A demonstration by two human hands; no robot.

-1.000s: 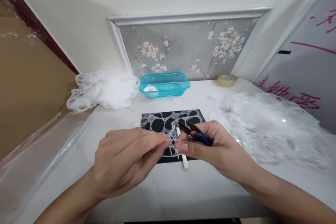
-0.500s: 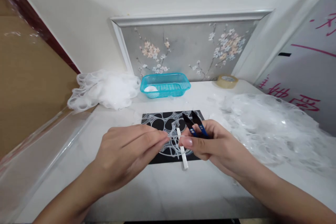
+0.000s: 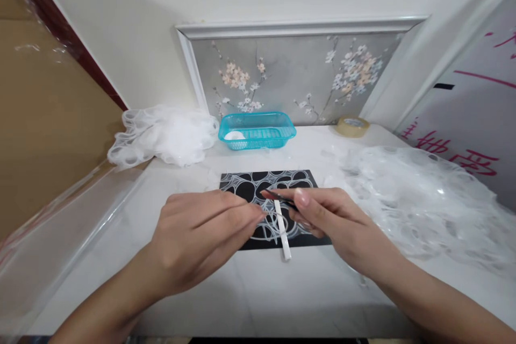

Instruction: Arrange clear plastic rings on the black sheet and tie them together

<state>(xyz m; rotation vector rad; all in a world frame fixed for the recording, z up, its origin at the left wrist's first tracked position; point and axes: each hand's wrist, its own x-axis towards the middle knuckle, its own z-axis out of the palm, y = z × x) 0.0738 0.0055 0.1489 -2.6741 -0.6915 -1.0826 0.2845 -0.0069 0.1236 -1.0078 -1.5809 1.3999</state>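
My left hand (image 3: 209,228) pinches a thin translucent white ring or loop (image 3: 284,220) between thumb and fingertips, above a black mat. In my right hand (image 3: 328,212) are small thread snips (image 3: 280,196), gripped with the thumb on top and the blades pointing left toward my left fingertips. Whether the blades touch the loop I cannot tell. Below the hands lies the black mat (image 3: 245,190), covered in pale translucent rings. A narrow white strip (image 3: 284,239) runs across it and over its near edge.
Behind the mat stands a turquoise plastic basket (image 3: 258,142) holding a white round thing. A heap of white rings (image 3: 165,137) lies at left, a larger translucent heap (image 3: 419,199) at right. A tape roll (image 3: 352,126) rests by the wall; cardboard (image 3: 52,118) borders the left.
My right hand has turned the snips from upright beside its fingers to pointing left, and its fingers have left the loop. My left hand keeps its pinch.
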